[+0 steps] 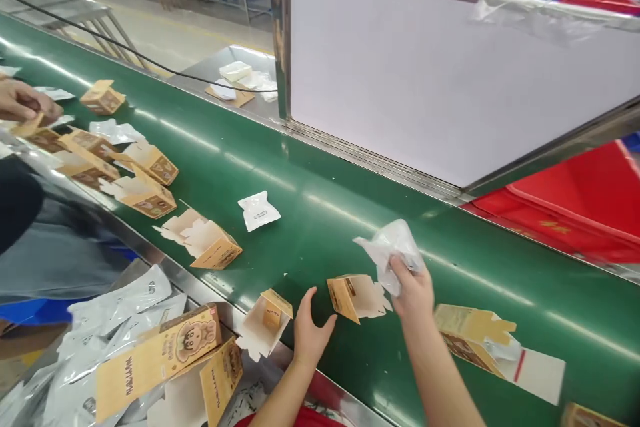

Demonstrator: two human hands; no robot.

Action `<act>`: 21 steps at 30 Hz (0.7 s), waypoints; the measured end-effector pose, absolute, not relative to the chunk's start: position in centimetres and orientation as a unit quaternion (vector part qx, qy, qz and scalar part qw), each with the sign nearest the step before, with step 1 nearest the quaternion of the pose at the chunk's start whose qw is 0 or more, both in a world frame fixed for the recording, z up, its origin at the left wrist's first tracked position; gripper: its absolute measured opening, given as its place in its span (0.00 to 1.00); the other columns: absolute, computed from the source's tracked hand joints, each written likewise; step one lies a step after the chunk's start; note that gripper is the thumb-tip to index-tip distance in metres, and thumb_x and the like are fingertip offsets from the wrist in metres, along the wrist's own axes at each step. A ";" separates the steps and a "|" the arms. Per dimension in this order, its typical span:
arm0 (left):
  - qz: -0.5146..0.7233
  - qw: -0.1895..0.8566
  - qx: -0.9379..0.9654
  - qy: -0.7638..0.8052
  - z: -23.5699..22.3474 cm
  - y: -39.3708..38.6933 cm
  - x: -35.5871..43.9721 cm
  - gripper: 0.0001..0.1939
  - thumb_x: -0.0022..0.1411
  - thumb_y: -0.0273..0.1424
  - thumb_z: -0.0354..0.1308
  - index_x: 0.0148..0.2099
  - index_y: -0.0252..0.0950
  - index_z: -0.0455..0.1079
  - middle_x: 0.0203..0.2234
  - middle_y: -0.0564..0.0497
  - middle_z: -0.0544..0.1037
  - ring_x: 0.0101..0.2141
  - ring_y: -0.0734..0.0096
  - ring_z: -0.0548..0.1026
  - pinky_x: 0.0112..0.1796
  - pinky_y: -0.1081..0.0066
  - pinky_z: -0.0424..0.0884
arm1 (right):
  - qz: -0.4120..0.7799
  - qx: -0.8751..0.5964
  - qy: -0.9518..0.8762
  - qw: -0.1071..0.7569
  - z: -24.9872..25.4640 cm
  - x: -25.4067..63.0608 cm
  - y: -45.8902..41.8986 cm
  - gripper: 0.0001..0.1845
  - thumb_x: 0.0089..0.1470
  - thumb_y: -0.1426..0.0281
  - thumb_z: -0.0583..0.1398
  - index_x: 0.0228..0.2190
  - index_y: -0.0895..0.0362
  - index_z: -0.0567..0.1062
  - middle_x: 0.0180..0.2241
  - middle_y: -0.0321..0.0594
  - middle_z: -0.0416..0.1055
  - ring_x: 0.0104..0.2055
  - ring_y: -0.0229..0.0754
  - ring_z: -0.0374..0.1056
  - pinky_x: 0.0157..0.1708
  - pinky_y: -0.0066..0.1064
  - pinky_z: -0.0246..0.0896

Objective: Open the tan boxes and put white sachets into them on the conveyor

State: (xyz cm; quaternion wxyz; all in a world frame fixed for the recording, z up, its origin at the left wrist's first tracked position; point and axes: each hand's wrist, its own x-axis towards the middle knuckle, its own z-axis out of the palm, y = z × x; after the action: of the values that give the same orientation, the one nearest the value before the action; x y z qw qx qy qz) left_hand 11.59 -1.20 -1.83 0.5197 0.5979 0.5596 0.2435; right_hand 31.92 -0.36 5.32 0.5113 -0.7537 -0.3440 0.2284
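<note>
Two hands at a green conveyor belt (pixel 310 213). Right hand (pixel 413 287): fingers closed around one translucent pouch (pixel 397 240), raised over the belt. Left hand (pixel 313 330): thumb and fingers spread wide, released, between two open cartons, the left carton (pixel 265 323) and the middle carton (pixel 350 297); contact with the latter cannot be determined. One white sachet (pixel 259 211) lies farther back; one right-hand carton (pixel 473 333) lies beyond the right forearm

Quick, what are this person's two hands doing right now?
Left hand: open and empty, near a small open box.
Right hand: closed on a crinkled whitish pouch.
</note>
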 end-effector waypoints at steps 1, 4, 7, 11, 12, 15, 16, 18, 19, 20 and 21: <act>0.234 0.521 0.605 0.555 -1.9 -1.1 11.7 0.32 0.50 0.29 0.59 0.58 0.37 0.56 0.56 0.43 0.66 0.58 0.56 0.63 0.60 0.51 0.57 | 0.236 -0.755 -0.344 0.507 7.0 32.9 -1.8 0.26 0.57 0.50 0.52 0.45 0.59 0.67 0.36 0.42 0.72 0.33 0.42 0.70 0.31 0.32 0.68; 0.219 0.534 0.644 0.502 -1.4 -1.2 12.7 0.44 0.44 0.27 0.64 0.62 0.39 0.50 0.62 0.43 0.57 0.62 0.54 0.55 0.61 0.50 0.53 | 0.260 -0.770 -0.390 0.434 11.8 34.7 -5.3 0.19 0.49 0.57 0.61 0.40 0.55 0.71 0.37 0.40 0.74 0.35 0.42 0.70 0.31 0.29 0.66; 0.196 0.558 0.682 0.430 -0.2 -1.2 14.6 0.54 0.38 0.27 0.67 0.65 0.41 0.43 0.65 0.43 0.48 0.65 0.52 0.47 0.63 0.49 0.48 | 0.237 -0.801 -0.472 0.284 14.9 34.9 -7.5 0.10 0.53 0.64 0.57 0.38 0.51 0.71 0.35 0.35 0.74 0.31 0.38 0.69 0.29 0.27 0.64; 0.186 0.571 0.705 0.377 0.2 -1.3 17.7 0.53 0.41 0.23 0.62 0.66 0.42 0.39 0.66 0.44 0.47 0.65 0.55 0.44 0.63 0.47 0.43 | 0.177 -0.806 -0.541 0.160 15.1 34.0 -9.1 0.11 0.55 0.71 0.52 0.37 0.51 0.73 0.36 0.37 0.72 0.32 0.38 0.68 0.31 0.27 0.63; 0.188 0.573 0.707 0.370 0.0 -1.3 18.3 0.52 0.42 0.22 0.60 0.66 0.41 0.40 0.65 0.44 0.50 0.65 0.55 0.47 0.63 0.47 0.44 | 0.148 -0.814 -0.549 0.118 14.5 33.8 -9.2 0.13 0.53 0.75 0.52 0.36 0.52 0.74 0.36 0.38 0.71 0.33 0.39 0.67 0.32 0.28 0.63; 0.196 0.576 0.714 0.346 -0.6 -1.9 19.8 0.45 0.40 0.22 0.60 0.61 0.38 0.49 0.57 0.43 0.61 0.60 0.54 0.58 0.60 0.48 0.53 | 0.081 -0.829 -0.554 -0.003 12.9 32.7 -8.6 0.15 0.49 0.82 0.52 0.26 0.55 0.74 0.28 0.38 0.70 0.31 0.43 0.65 0.30 0.30 0.60; 0.199 0.574 0.717 0.340 -0.6 -2.1 20.1 0.42 0.40 0.23 0.60 0.59 0.37 0.52 0.55 0.42 0.63 0.58 0.54 0.60 0.59 0.50 0.56 | 0.073 -0.827 -0.557 -0.020 12.6 32.2 -8.3 0.15 0.49 0.83 0.52 0.25 0.55 0.74 0.26 0.39 0.70 0.31 0.44 0.65 0.29 0.30 0.59; 0.206 0.562 0.725 0.339 -0.4 -2.7 20.3 0.35 0.40 0.25 0.61 0.53 0.36 0.57 0.49 0.43 0.65 0.53 0.55 0.64 0.56 0.53 0.61 | 0.064 -0.816 -0.575 -0.005 12.4 31.2 -7.9 0.14 0.51 0.83 0.52 0.27 0.55 0.74 0.27 0.39 0.71 0.31 0.44 0.64 0.29 0.31 0.59; 0.207 0.559 0.724 0.348 -0.2 -3.0 20.3 0.31 0.42 0.27 0.61 0.50 0.36 0.58 0.47 0.43 0.66 0.51 0.56 0.65 0.55 0.54 0.62 | 0.064 -0.805 -0.589 0.016 12.3 30.8 -7.9 0.14 0.53 0.82 0.51 0.31 0.55 0.73 0.29 0.39 0.71 0.32 0.44 0.65 0.30 0.31 0.60; 0.200 0.562 0.717 0.362 0.0 -3.3 20.3 0.28 0.43 0.28 0.61 0.48 0.36 0.58 0.45 0.44 0.66 0.49 0.57 0.67 0.53 0.55 0.64 | 0.074 -0.791 -0.606 0.044 12.1 30.5 -8.2 0.14 0.54 0.80 0.50 0.34 0.55 0.73 0.32 0.39 0.72 0.33 0.43 0.66 0.31 0.31 0.61; 0.184 0.574 0.704 0.376 0.2 -3.6 20.3 0.25 0.45 0.29 0.61 0.47 0.37 0.59 0.44 0.44 0.66 0.48 0.58 0.67 0.52 0.56 0.65 | 0.093 -0.776 -0.620 0.076 11.7 30.4 -8.8 0.14 0.56 0.79 0.49 0.37 0.54 0.72 0.36 0.40 0.72 0.36 0.42 0.67 0.34 0.31 0.63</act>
State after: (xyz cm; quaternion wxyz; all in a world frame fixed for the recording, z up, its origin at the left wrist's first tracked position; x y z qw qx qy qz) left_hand 20.32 -3.60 0.16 0.5740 0.7040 0.3758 0.1838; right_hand 30.42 -8.76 11.71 0.0762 -0.7757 -0.6196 0.0926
